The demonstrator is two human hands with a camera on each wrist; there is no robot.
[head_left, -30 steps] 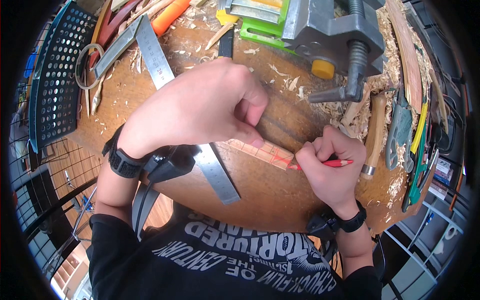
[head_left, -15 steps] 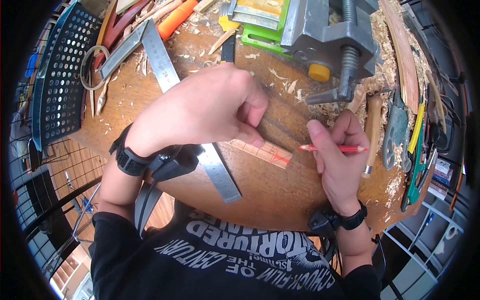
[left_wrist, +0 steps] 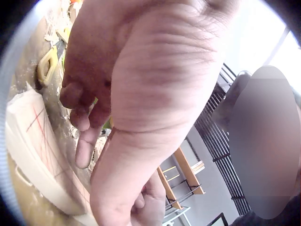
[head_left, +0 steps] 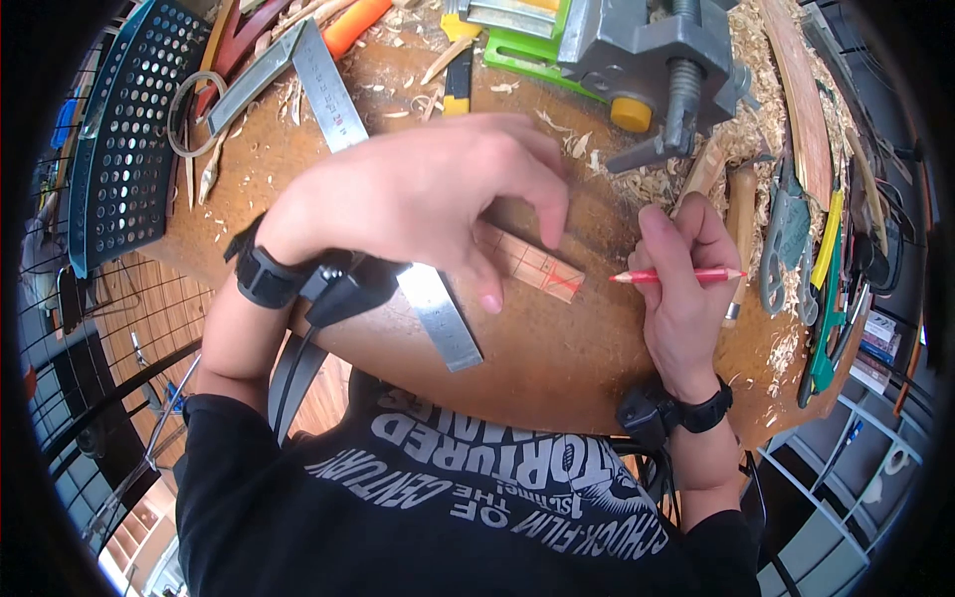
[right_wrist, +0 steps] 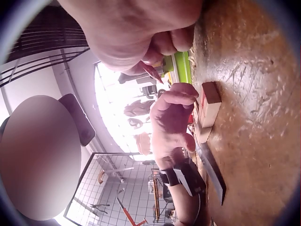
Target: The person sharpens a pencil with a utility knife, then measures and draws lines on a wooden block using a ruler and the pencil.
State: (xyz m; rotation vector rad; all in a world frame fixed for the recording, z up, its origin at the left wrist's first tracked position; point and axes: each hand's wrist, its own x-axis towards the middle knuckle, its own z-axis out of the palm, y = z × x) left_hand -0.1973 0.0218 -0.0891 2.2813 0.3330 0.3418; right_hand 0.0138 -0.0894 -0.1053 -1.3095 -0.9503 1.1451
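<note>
A small wooden block [head_left: 542, 267] marked with red pencil lines lies on the bench. My left hand [head_left: 423, 189] hovers over its left end, thumb and fingers spread apart around it. From the left wrist side, the block [left_wrist: 44, 136] shows beside the loose fingers [left_wrist: 84, 148]. My right hand [head_left: 686, 318] pinches a red pencil [head_left: 714, 275], sharpened at both ends, to the right of the block. In the right wrist view, the block's end face [right_wrist: 214, 93] points toward the camera. A steel try square [head_left: 438, 323] passes beneath my left hand, which hides its middle.
A metal vise [head_left: 647, 60] stands at the back beside a green tool [head_left: 537, 65]. Wood shavings, a wooden-handled tool [head_left: 741, 209] and pliers [head_left: 786, 239] lie on the right. A perforated basket [head_left: 124, 129] sits at the left edge; a utility knife [head_left: 458, 80] lies behind my left hand.
My right hand has drawn the pencil away from the block's end, rightward and slightly back. My left thumb and fingers have opened off the block, showing more of it.
</note>
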